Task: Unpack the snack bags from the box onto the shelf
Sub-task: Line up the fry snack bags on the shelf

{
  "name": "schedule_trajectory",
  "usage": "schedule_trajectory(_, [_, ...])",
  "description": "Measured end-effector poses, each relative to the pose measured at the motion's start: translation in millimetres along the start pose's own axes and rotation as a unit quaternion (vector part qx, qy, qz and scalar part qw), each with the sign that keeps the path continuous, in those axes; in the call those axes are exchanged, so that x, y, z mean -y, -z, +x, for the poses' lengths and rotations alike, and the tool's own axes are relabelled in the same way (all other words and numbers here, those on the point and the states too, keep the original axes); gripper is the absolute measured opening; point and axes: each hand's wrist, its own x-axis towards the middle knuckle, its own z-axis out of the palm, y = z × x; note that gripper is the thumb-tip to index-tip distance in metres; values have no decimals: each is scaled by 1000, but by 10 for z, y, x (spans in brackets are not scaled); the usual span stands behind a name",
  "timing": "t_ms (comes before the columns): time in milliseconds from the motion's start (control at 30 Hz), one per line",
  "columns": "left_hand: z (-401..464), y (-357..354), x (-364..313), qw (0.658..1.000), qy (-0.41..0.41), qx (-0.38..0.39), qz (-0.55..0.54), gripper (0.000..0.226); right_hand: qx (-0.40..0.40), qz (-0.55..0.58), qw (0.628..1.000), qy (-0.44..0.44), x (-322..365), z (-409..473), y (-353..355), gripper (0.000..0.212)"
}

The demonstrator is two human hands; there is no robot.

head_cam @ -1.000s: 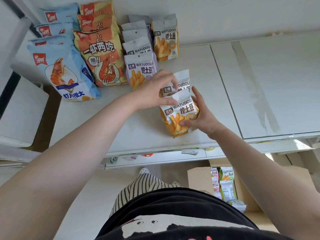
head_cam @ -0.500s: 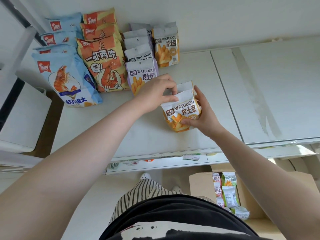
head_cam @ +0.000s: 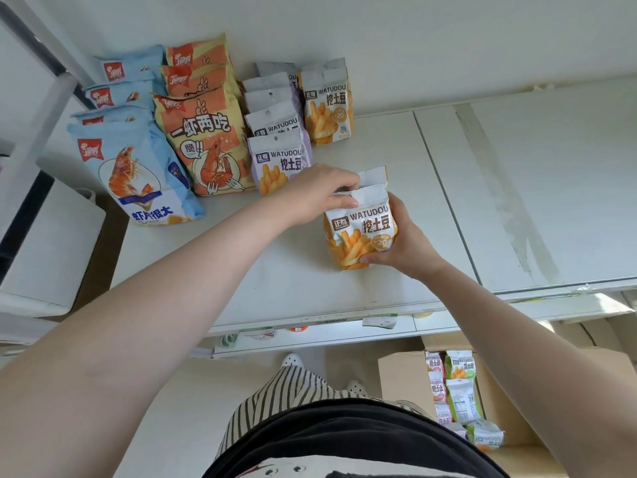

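Note:
Two orange WATUDOU fries bags [head_cam: 360, 232] stand one behind the other on the white shelf [head_cam: 293, 281], near its middle. My left hand [head_cam: 319, 191] pinches their white top edges from the left. My right hand [head_cam: 401, 246] grips the front bag's right side and bottom corner. Below the shelf at the lower right, the cardboard box [head_cam: 400, 377] holds several more small snack bags [head_cam: 455, 391], green and pink.
Rows stand at the shelf's back left: blue shrimp-chip bags [head_cam: 134, 170], orange shrimp bags [head_cam: 203, 139], purple WATUDOU bags [head_cam: 275, 157] and one orange WATUDOU bag [head_cam: 325, 105]. The right shelf panel [head_cam: 551, 188] carries a grey tape strip. A white bin [head_cam: 48, 250] sits at left.
Both hands have pushed the two orange bags a little further back on the shelf and stood them more upright. The grips are the same.

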Motion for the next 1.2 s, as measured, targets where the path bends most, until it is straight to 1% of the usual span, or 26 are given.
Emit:
schedule_trajectory(67, [5,-35,6,1000,6,2,-12,26,-3,-20,1000,1,-24,7,18,127])
schedule_trajectory(133, [3,-108,19,999,13,20,-23,23,13,-35,999,-12,-50,-9,5,127])
schedule_trajectory(233, [61,-148,1,999,15,44,-20,21,14,-30,999,-25,-100,-14,2,118])
schedule_trajectory(333, [163,-89,-11,998,6,56,-5,25,3,-36,999,-29,-125,36,47,110])
schedule_trajectory(500, [410,39,107,999,2,41,-5,25,-10,-42,998,-37,-137,356,181,109])
schedule_trajectory(667, [768,181,354,999,11,20,25,17,-24,-30,999,-31,-158,922,283,106])
schedule_trajectory(867, [1079,484,716,991,52,-24,125,14,-18,-14,1000,-4,-76,1593,219,100])
schedule_trajectory(933, [1139,577,774,986,64,-23,151,12,-19,-7,1000,1,-52,1748,196,101])
schedule_trajectory(1033, [1222,644,843,980,78,-27,181,15,-24,23,999,9,-53,1928,139,102])
schedule_trajectory(1133, [1312,646,950,975,87,-29,202,14,-2,63,998,8,-77,2036,114,107])
schedule_trajectory(1200, [1339,625,1015,977,84,-32,194,14,28,88,996,7,-81,2048,109,110])
